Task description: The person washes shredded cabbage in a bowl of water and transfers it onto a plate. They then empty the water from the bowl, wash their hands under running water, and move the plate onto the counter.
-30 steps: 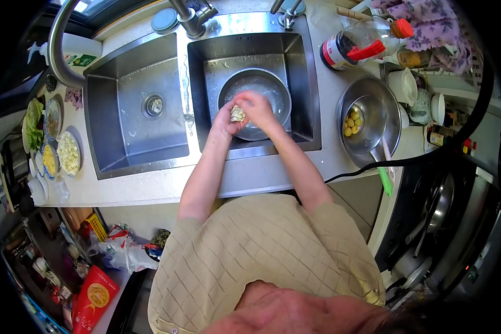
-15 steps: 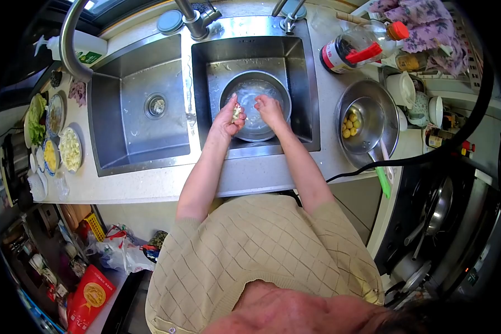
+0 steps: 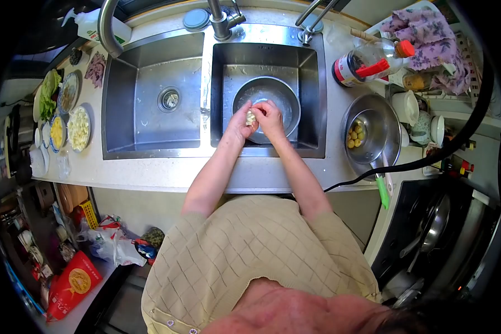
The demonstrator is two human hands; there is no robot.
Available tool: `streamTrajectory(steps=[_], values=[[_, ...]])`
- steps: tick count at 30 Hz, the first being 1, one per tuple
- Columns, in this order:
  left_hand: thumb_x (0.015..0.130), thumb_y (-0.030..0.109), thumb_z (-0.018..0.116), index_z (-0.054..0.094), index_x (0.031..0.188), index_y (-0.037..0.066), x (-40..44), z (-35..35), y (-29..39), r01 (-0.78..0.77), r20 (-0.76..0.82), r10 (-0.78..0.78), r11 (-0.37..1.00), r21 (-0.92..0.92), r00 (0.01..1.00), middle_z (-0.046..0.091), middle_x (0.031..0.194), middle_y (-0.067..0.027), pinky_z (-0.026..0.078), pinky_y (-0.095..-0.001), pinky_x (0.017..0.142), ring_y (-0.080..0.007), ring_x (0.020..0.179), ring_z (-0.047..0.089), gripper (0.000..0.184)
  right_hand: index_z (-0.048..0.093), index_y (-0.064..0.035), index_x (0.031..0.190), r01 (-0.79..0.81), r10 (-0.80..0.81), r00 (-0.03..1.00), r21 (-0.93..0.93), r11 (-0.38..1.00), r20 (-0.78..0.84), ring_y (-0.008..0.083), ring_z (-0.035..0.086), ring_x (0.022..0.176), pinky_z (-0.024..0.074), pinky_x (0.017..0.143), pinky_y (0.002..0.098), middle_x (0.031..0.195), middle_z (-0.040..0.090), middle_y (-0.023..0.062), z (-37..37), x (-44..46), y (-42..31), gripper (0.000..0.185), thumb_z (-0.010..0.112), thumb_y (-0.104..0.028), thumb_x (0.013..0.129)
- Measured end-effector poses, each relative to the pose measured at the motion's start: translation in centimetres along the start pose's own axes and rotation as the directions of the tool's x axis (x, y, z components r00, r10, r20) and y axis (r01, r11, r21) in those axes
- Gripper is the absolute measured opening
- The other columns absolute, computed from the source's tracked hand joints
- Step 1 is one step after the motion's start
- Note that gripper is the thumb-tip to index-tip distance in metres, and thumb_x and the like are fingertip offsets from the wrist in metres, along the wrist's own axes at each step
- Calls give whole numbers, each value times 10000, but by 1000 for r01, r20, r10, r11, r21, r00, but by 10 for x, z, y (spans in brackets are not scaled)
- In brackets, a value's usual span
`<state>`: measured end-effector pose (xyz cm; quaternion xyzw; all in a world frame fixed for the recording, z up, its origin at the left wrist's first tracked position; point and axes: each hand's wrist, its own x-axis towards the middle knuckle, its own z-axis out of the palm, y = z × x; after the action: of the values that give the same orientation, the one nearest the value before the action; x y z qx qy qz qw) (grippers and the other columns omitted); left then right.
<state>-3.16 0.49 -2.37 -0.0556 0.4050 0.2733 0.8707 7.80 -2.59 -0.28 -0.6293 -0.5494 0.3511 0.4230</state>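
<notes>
My left hand (image 3: pixel 240 124) is cupped around several small whitish pieces (image 3: pixel 251 117), too small to name for sure. Its fingers curl over the near left side of a round metal basin (image 3: pixel 296 114) in the right sink. Against it, my right hand (image 3: pixel 270 118) has its fingers pinched together, touching the left fingers above the pieces. Whatever the right fingertips may hold is hidden. Some water shows in the basin below both hands.
The left sink (image 3: pixel 150 133) has a drain with white scraps. Plates of chopped food (image 3: pixel 80 129) stand far left. On the right are a strainer (image 3: pixel 376 142) holding small yellowish round pieces inside a larger bowl, a red-capped bottle (image 3: pixel 384 53) and a black cable (image 3: pixel 406 167).
My right hand has moved left and met my left hand at the whitish pieces; earlier they were apart over the basin. The camera view has shifted slightly.
</notes>
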Motion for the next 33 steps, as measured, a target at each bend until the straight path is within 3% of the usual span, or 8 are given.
streamTrajectory(steps=[6,15,17,19,22,25,30,33], values=[[836,269,467,541,804,77,-9,7,3,-44,182,59,995,-88,981,569,696,-59,420,-188,366,-139,514,543,208,587,-23,847,-10,43,991,256,967,-126,136,533,603,426,549,244,797,578,71,-8,-3,-32,119,547,-99,765],[764,142,584,527,812,16,-38,30,7,-104,173,118,991,-86,978,544,667,-104,459,-198,396,-181,561,559,147,552,-42,939,146,152,817,455,878,-556,96,519,687,435,559,229,901,562,43,-30,15,-62,182,446,-164,855],[734,76,594,526,837,29,-43,33,6,-175,175,176,984,-23,969,540,663,-100,463,-200,407,-177,564,562,131,514,-1,1041,14,197,837,380,925,-511,187,546,844,437,726,270,975,558,112,-26,24,-25,268,455,-162,835],[717,42,589,523,846,37,-49,33,8,-187,199,168,979,81,965,539,671,-89,467,-201,411,-176,570,564,144,515,15,1056,-423,363,881,-161,892,-303,284,497,996,361,874,330,1065,527,179,-20,23,30,442,599,-225,695],[702,17,579,514,844,42,-59,31,18,-150,178,138,987,53,974,537,686,-89,461,-200,399,-172,570,557,159,536,2,1039,-388,422,833,167,907,-359,271,489,1012,350,876,319,1069,530,171,-5,14,48,435,643,-150,646],[697,12,576,510,849,42,-84,15,46,-95,235,90,995,10,968,534,687,-88,460,-199,397,-163,559,545,168,509,-19,1014,-500,668,689,485,718,-279,146,525,735,453,571,259,868,538,71,-1,13,11,291,551,-127,746],[665,9,594,511,864,39,-173,-60,135,-358,108,374,923,-141,921,534,721,-98,486,-215,419,-178,574,560,217,502,-20,994,-215,584,669,632,744,-460,125,513,692,433,510,223,867,525,55,21,7,-25,217,491,-102,793],[706,52,551,511,866,28,-251,-127,206,-695,-118,695,717,45,709,537,679,-89,464,-211,415,-162,548,545,167,507,-16,981,-134,539,644,614,778,-543,117,509,688,426,524,213,880,526,55,45,4,-49,202,470,-78,793]])
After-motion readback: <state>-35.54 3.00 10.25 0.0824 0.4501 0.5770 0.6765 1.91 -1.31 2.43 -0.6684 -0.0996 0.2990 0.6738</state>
